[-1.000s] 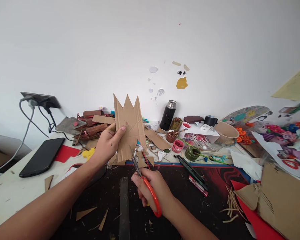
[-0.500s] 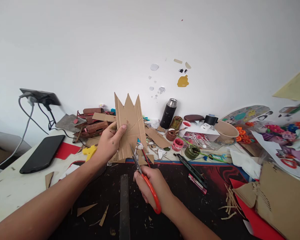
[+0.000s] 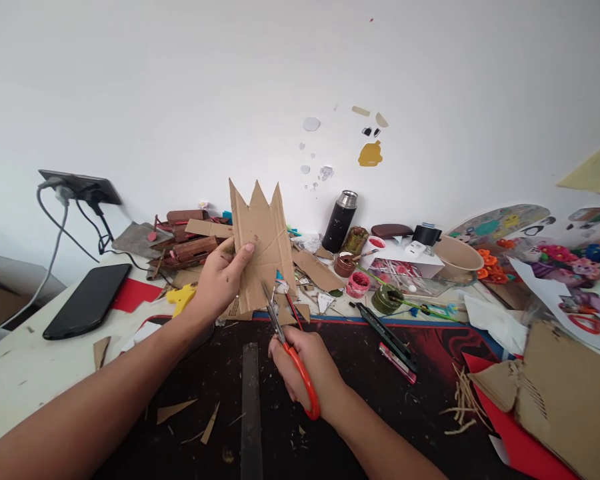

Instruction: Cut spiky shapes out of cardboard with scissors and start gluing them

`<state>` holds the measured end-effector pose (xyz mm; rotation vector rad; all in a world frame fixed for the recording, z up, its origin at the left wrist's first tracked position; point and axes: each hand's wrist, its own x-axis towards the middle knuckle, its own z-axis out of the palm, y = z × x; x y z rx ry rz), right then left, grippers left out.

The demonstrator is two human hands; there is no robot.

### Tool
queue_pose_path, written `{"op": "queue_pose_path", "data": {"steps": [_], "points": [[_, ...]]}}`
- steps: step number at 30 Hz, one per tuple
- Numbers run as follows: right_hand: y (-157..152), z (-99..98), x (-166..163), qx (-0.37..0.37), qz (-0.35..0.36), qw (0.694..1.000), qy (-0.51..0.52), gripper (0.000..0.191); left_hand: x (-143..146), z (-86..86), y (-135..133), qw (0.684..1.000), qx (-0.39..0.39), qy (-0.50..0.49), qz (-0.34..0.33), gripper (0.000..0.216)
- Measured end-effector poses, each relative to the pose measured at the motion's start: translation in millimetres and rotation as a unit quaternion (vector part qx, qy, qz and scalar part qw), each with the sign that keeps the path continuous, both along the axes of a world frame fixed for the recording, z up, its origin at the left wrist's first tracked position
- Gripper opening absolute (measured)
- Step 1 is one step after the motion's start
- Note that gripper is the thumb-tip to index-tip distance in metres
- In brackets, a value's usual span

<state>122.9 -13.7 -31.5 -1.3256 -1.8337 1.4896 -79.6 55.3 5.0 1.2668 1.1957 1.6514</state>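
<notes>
Upright in front of me is a brown cardboard piece [image 3: 264,233] with pointed, jagged peaks along its top and a notch in its lower edge. My left hand [image 3: 226,273] grips its left side, thumb on the front and fingers behind. Red-handled scissors [image 3: 303,380] are in my right hand [image 3: 310,367], their blades pointing up at the cardboard's lower edge near the notch. Whether the blades bite into the card is hard to tell. Below lies a dark metal ruler [image 3: 251,407] on the black mat [image 3: 200,367], with cardboard scraps [image 3: 176,411] beside it.
A phone [image 3: 87,300] and yellow object [image 3: 181,300] lie left. Behind stand a black flask [image 3: 340,223] and paint jars [image 3: 357,284]. A green cutter [image 3: 386,337] rests right, near twine strands [image 3: 463,400] and folded cardboard [image 3: 570,393].
The view has shifted slightly. Both hands keep their holds, and the scissors and cardboard stay in nearly the same position relative to each other.
</notes>
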Motion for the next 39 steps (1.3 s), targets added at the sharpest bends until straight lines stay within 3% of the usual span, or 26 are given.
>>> {"op": "queue_pose_path", "data": {"steps": [11, 19, 32, 39], "points": [[7.9, -17.3, 13.8, -0.028, 0.08, 0.985, 0.151, 0.049, -1.9, 8.8, -2.8, 1.0, -0.017, -0.016, -0.018, 0.056], [9.8, -25.7, 18.8, -0.032, 0.106, 0.981, 0.157, 0.077, 0.2, 12.5, -7.6, 0.999, -0.021, 0.008, -0.024, 0.059], [5.4, -9.9, 13.2, -0.017, 0.052, 0.996, 0.076, 0.052, 8.9, 11.5, -7.2, 0.999, -0.037, 0.001, -0.024, 0.061], [3.8, -6.5, 11.2, 0.034, 0.038, 0.998, 0.028, 0.043, 8.9, 2.2, -6.5, 0.998, -0.05, -0.019, -0.02, 0.059]]}}
